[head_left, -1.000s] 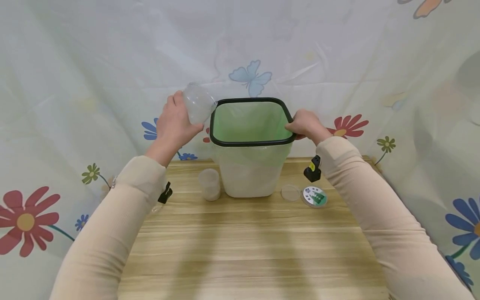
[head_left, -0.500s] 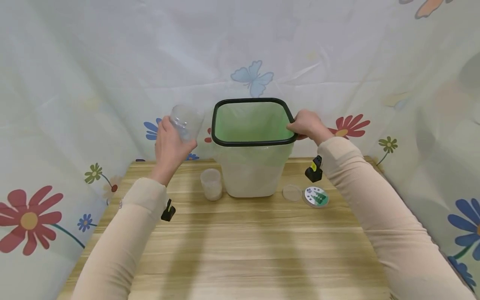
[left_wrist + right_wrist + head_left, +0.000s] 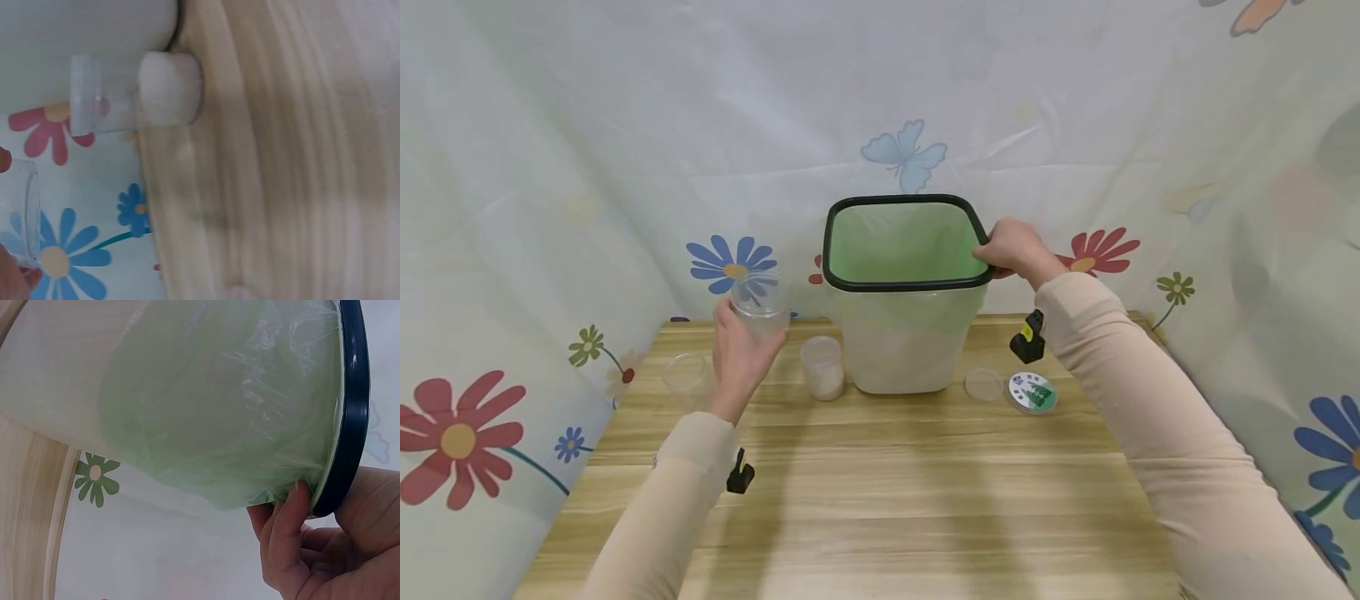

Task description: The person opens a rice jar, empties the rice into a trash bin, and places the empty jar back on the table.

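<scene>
My left hand (image 3: 741, 358) holds a clear plastic jar (image 3: 763, 307) upright with its mouth up, just above the table's far left part. In the left wrist view only part of that jar (image 3: 17, 206) and two fingertips show. My right hand (image 3: 1017, 248) grips the black rim (image 3: 907, 287) of a whitish waste bin (image 3: 898, 350) at its right side. The bin is lined with a green plastic bag (image 3: 206, 412); fingers curl under the rim in the right wrist view. Left of the bin stands a small clear cup (image 3: 823, 367) with white contents at its bottom.
A thin clear disc (image 3: 984, 385) and a round lid with a green picture (image 3: 1032, 392) lie right of the bin. Another clear round piece (image 3: 685, 372) is at the table's left. A flowered curtain (image 3: 760, 100) hangs behind the wooden table (image 3: 865, 492).
My left hand has moved down and left, away from the bin's rim, turning the jar from tilted to upright. The right hand keeps its grip on the rim.
</scene>
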A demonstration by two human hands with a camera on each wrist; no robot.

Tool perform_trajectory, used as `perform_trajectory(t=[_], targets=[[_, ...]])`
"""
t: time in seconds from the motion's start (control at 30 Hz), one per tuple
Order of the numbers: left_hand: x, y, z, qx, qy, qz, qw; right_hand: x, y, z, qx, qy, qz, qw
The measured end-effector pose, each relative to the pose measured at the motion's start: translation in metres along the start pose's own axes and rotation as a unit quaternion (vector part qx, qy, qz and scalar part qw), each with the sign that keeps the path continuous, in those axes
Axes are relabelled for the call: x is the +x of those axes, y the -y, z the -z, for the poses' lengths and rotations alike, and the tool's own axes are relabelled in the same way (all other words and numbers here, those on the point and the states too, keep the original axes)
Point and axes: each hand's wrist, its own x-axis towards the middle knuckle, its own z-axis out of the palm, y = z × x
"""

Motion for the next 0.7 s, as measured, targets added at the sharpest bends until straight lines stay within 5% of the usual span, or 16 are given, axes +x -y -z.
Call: perform_trajectory(t=[0.3,0.7], targets=[[-0.024,0.037,-0.019,-0.016,0.011,0.035,0.9992,-0.001,-0.003,0.001,0.003,-0.002,0.001,1.000],[-0.048,0.062,-0.038,-0.015,0.030,0.071,0.9969,0.000,-0.006,0.001,0.000,-0.004,0.007,1.000]])
